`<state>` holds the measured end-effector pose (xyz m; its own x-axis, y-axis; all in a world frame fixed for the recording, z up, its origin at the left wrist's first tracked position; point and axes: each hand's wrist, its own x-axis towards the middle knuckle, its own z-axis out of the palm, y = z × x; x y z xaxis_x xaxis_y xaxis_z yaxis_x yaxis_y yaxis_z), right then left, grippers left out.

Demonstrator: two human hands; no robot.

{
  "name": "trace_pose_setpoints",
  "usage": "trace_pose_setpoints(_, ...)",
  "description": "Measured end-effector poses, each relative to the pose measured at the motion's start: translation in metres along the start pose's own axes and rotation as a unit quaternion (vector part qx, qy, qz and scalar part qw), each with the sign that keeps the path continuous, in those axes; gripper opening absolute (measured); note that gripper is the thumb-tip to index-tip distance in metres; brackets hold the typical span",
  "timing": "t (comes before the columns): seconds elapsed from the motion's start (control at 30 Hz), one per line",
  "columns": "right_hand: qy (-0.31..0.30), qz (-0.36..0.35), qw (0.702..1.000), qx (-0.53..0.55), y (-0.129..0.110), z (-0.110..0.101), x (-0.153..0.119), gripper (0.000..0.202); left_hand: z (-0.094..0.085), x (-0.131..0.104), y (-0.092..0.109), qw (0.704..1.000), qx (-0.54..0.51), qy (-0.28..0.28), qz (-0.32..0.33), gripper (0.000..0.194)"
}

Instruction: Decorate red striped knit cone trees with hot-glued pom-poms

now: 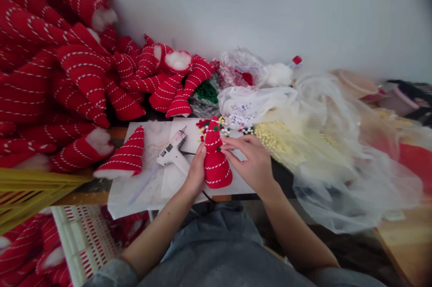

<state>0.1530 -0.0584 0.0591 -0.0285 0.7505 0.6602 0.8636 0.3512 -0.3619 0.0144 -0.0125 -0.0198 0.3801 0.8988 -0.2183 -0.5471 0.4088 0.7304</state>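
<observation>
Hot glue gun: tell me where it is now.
In the head view, the hot glue gun lies left of centre on white paper, between a red striped cone and the left hand.

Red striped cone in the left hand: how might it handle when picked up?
The red cone is probably soft but shape-holding, since it looks plump in the left hand. It is likely light for its size: similar cones nearby show fluffy white filling. Its fabric-like surface seems unlikely to slip.
</observation>
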Motion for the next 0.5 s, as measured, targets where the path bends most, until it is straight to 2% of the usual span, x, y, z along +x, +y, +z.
trace_pose_setpoints(0.13,-0.004,-0.017,1.0,-0.021,0.0,-0.002,0.0,0.025,0.003,-0.002,0.003,1.0,-0.009,0.005,-0.009,0.055)
trace_pose_setpoints(0.2,0.011,-0.017,1.0,-0.019,0.003,-0.008,0.001,0.022,0.005,-0.003,0.009,0.999,-0.021,0.029,-0.032,0.055)
trace_pose_setpoints(0.27,0.046,0.025,0.999,-0.008,0.01,-0.015,0.001,0.02,0.008,-0.005,0.017,0.994,-0.04,0.067,-0.082,0.05)
trace_pose_setpoints(0.33,0.058,0.101,0.993,0.014,0.024,-0.018,-0.003,0.023,0.011,-0.006,0.024,0.984,-0.062,0.099,-0.136,0.044)
trace_pose_setpoints(0.4,0.006,0.17,0.985,0.038,0.041,-0.014,-0.011,0.025,0.015,-0.007,0.03,0.977,-0.075,0.117,-0.163,0.041)
trace_pose_setpoints(0.5,-0.135,0.222,0.965,0.035,0.064,0.002,-0.026,0.024,0.02,-0.008,0.034,0.974,-0.083,0.13,-0.164,0.037)
